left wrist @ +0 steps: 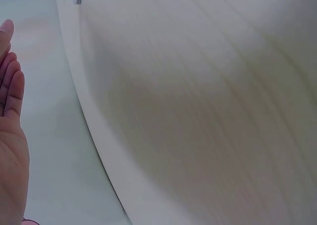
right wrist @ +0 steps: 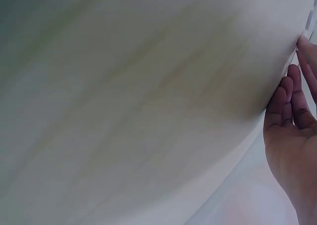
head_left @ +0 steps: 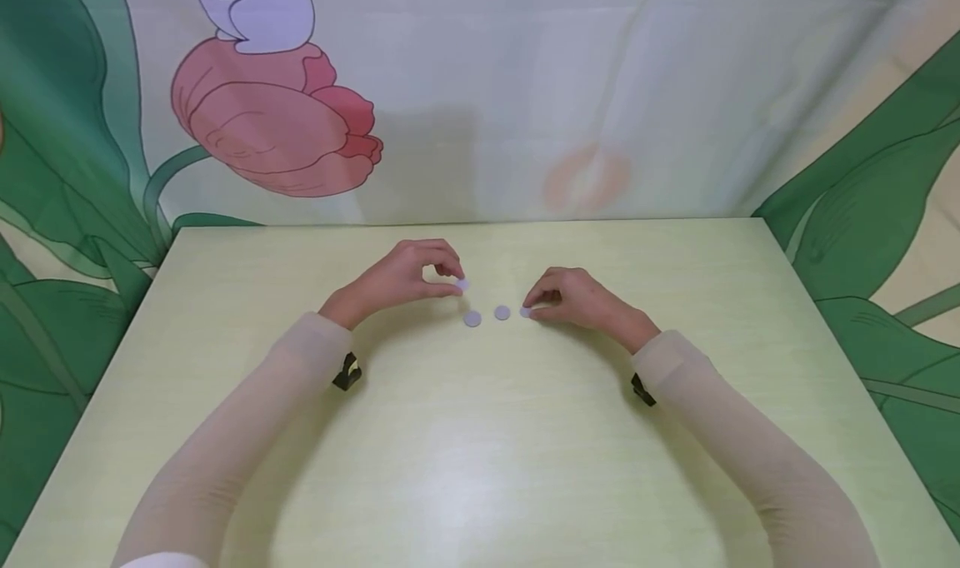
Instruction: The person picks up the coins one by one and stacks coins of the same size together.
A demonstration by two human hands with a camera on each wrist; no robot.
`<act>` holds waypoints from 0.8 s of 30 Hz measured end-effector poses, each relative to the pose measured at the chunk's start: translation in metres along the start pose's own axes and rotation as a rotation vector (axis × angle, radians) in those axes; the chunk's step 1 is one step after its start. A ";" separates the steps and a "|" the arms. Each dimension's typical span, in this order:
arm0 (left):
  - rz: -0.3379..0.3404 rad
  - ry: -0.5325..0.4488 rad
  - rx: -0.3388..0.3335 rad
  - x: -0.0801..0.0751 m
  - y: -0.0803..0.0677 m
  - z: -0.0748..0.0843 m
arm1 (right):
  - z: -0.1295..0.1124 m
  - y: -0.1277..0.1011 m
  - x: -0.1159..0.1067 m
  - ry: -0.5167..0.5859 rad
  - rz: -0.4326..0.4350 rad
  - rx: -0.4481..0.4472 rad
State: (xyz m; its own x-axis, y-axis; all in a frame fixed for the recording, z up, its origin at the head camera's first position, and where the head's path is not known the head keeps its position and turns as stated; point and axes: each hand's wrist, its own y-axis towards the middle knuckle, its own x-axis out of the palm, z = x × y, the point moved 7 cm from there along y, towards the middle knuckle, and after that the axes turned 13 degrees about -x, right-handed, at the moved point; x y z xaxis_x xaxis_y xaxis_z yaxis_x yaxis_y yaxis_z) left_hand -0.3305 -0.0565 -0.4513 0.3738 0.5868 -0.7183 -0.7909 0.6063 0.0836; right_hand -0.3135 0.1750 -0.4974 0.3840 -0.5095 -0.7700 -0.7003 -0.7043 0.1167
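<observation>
Between thumb and fingertips, my left hand (head_left: 416, 272) pinches a small round pale disc (head_left: 462, 284), held up just above the table. My right hand (head_left: 573, 296) grips another such disc (head_left: 526, 311) by its edge, low at the tabletop. Two more flat discs, a left one (head_left: 472, 319) and a middle one (head_left: 502, 312), lie on the table between the hands. In the left wrist view the left hand (left wrist: 12, 140) shows at the left edge, its held disc hidden. The right hand (right wrist: 292, 131) has its fingertips close to the table in the right wrist view.
A pale wooden-looking table (head_left: 465, 468) spreads under both arms. Behind its far edge hangs a curtain (head_left: 487, 93) printed with a flower and leaves. Dark devices (head_left: 347, 372) sit at the sleeve cuffs.
</observation>
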 end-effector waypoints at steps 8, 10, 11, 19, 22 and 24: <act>-0.002 -0.008 0.028 0.003 0.005 0.006 | 0.002 0.000 0.000 0.036 -0.008 0.000; -0.002 -0.016 0.038 0.004 0.006 0.007 | 0.003 0.000 0.000 0.035 -0.012 -0.006; -0.002 -0.022 0.041 0.004 0.006 0.008 | 0.003 0.000 0.000 0.035 -0.014 -0.008; -0.032 -0.020 0.049 0.012 0.012 0.013 | 0.004 0.002 0.000 0.032 -0.017 -0.007; -0.040 -0.014 0.050 0.015 0.014 0.013 | 0.006 0.002 0.000 0.029 -0.017 0.002; -0.045 -0.014 0.055 0.017 0.016 0.014 | 0.007 0.003 0.000 0.031 -0.018 0.003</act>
State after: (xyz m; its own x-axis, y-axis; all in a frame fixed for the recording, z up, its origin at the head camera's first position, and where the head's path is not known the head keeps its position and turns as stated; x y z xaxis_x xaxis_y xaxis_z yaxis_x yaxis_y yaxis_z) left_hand -0.3298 -0.0295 -0.4524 0.4151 0.5655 -0.7127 -0.7457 0.6603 0.0896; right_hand -0.3194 0.1763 -0.5016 0.4145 -0.5120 -0.7523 -0.6954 -0.7115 0.1011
